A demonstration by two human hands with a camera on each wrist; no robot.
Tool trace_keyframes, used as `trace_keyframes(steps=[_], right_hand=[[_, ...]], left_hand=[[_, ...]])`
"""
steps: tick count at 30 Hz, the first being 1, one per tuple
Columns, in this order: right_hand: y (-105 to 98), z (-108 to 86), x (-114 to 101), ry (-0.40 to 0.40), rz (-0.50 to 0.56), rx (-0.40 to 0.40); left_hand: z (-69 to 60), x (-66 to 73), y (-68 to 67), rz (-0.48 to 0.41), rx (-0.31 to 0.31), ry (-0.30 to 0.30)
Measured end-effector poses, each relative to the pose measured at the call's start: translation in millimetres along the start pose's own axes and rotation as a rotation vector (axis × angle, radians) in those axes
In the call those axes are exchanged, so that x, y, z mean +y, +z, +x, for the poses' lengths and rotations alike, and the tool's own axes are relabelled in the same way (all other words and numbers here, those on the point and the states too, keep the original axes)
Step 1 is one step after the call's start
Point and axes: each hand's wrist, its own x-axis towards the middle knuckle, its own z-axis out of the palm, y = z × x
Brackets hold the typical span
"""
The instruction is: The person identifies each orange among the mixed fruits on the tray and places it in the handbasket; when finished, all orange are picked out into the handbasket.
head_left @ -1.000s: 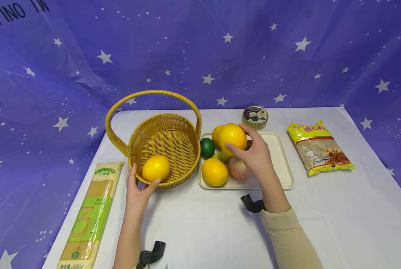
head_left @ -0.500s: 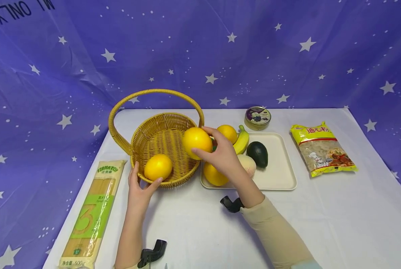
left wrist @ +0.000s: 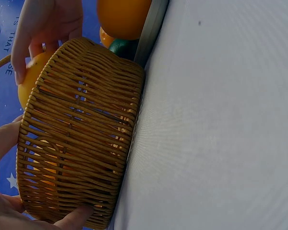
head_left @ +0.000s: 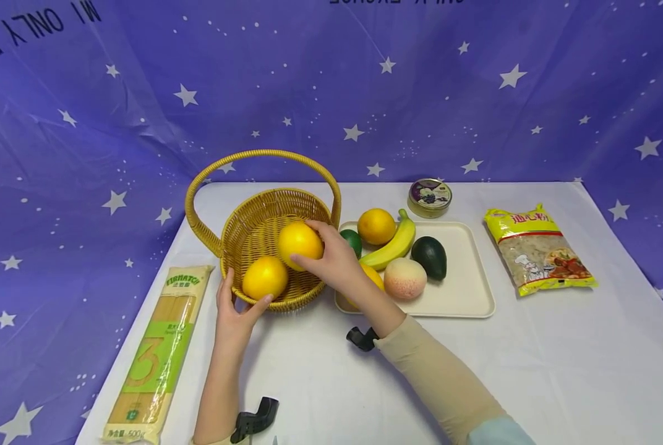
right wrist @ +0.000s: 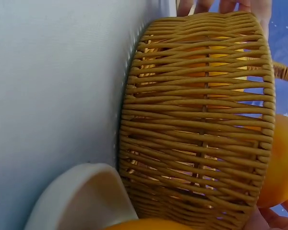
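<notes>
My right hand (head_left: 338, 258) holds an orange (head_left: 298, 240) over the right half of the wicker basket (head_left: 249, 230), fingers behind the fruit and thumb in front. Another orange (head_left: 265, 279) lies inside, near the front rim. At the basket's front left, my left hand (head_left: 235, 320) grips the side, its thumb (left wrist: 79, 218) against the weave. Beside the basket, a cream tray (head_left: 465, 278) bears a banana (head_left: 394, 244), a peach (head_left: 405, 279), an avocado (head_left: 429, 258), an orange (head_left: 376, 226), a green fruit (head_left: 351, 241) and one more orange (head_left: 373, 278), partly hidden by my right wrist.
A long pack of spaghetti (head_left: 156, 352) lies left of the basket. Behind the tray stands a round tin (head_left: 430, 198). A yellow bag of pasta (head_left: 540, 250) lies to the right. The tall basket handle (head_left: 265, 152) arches up at the back.
My right hand has carried the orange leftward from above the tray to over the basket, lowering it there. My left hand has kept its hold on the basket.
</notes>
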Motion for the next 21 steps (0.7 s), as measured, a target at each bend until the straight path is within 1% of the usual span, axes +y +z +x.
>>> trace_keyframes(steps=[4, 9, 15, 21], right_hand=[[8.0, 9.8, 0.8, 0.008, -0.004, -0.009], [15.8, 24.2, 3.6, 0.017, -0.064, -0.020], [23.6, 39.4, 4.8, 0.030, -0.049, -0.049], [31.9, 48.1, 8.0, 0.055, -0.105, -0.061]], left_hand=[[-0.5, 0.2, -0.1, 0.008, 0.007, 0.014], [-1.8, 1.1, 0.6, 0.003, -0.006, 0.032], [-2.2, 1.1, -0.3, 0.010, -0.001, 0.020], [-0.7, 0.0, 0.3, -0.001, -0.004, 0.019]])
